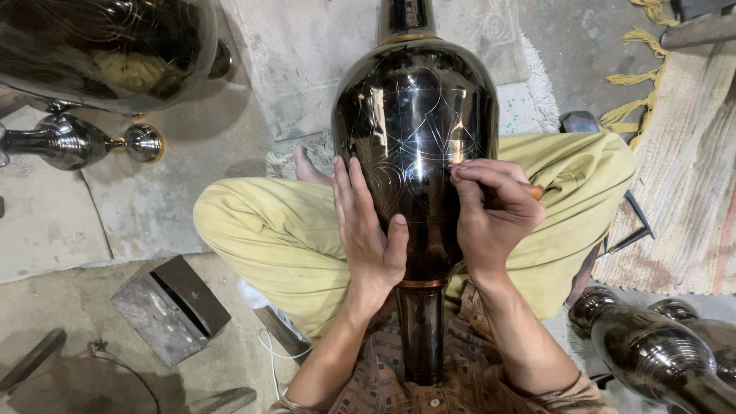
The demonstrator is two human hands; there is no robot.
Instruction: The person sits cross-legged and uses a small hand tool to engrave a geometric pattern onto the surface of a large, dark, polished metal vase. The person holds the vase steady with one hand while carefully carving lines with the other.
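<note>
A large glossy black metal vase [414, 115] lies across my lap, its neck toward me, with fine curved lines scratched into its belly. My left hand [368, 230] rests flat against the vase's left side, thumb on its surface, steadying it. My right hand [494, 211] is closed around a small engraving tool [534, 191] with an orange-brown handle, its tip touching the vase's right side at the scratched lines. My legs in yellow-green trousers [284, 238] are crossed under the vase.
Another big shiny vase [107, 46] and a small metal stand [77, 142] lie at top left. Two dark vases [659, 353] lie at bottom right. A metal block [170, 308] sits on the concrete floor at left. A striped rug [690, 169] lies at right.
</note>
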